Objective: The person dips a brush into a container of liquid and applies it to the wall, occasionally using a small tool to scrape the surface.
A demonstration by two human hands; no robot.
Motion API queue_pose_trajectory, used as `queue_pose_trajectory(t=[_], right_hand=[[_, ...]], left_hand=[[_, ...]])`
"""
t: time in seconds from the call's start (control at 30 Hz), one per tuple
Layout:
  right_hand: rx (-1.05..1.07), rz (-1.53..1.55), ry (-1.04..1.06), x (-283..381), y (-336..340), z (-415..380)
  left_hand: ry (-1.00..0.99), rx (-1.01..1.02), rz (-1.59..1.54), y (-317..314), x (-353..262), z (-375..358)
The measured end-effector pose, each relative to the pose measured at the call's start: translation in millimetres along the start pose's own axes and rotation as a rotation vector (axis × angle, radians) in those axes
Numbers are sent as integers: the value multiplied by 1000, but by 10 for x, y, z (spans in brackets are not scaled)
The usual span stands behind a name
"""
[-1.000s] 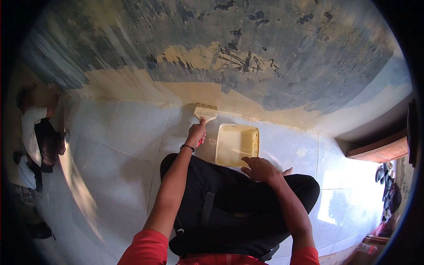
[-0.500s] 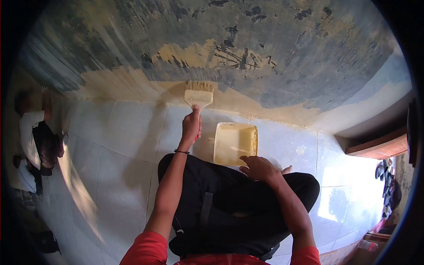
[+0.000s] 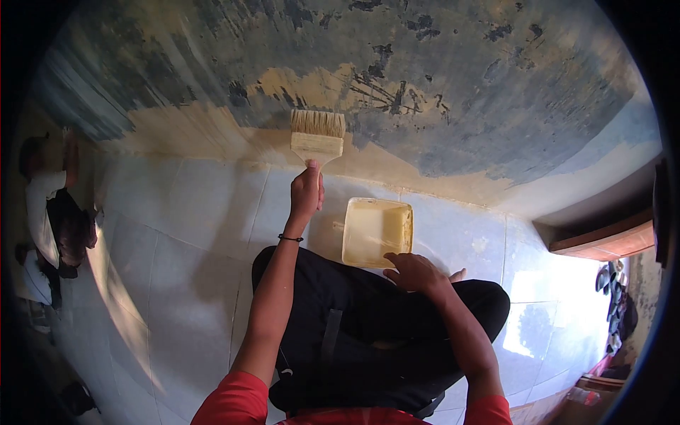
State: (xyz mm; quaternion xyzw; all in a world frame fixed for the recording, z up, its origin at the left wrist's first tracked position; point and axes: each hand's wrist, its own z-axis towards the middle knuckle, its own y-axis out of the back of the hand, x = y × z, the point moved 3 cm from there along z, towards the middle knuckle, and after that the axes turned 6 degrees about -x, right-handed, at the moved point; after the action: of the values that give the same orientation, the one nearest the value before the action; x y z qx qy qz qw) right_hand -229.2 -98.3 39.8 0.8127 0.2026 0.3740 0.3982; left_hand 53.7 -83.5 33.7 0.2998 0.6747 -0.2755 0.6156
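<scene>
Brush (image 3: 317, 137) pressing bristles-up against wall (image 3: 453, 92), just above floor (image 3: 191, 227). Left hand (image 3: 306, 191) gripping its handle, fingers closed tight. Right hand (image 3: 414, 273) resting loosely open on knee, holding nothing, touching near edge of tray (image 3: 377, 230).

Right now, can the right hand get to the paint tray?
Probably yes. The right hand rests on the knee right beside the tray, with nothing between them. The left hand is busy holding the brush at the wall.
</scene>
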Motion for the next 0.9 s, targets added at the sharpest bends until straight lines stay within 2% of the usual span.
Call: queue_pose_trajectory(t=[0.9], right_hand=[[16,25,-13,43,37,-10]], left_hand=[[365,108,370,-98,758,-22]])
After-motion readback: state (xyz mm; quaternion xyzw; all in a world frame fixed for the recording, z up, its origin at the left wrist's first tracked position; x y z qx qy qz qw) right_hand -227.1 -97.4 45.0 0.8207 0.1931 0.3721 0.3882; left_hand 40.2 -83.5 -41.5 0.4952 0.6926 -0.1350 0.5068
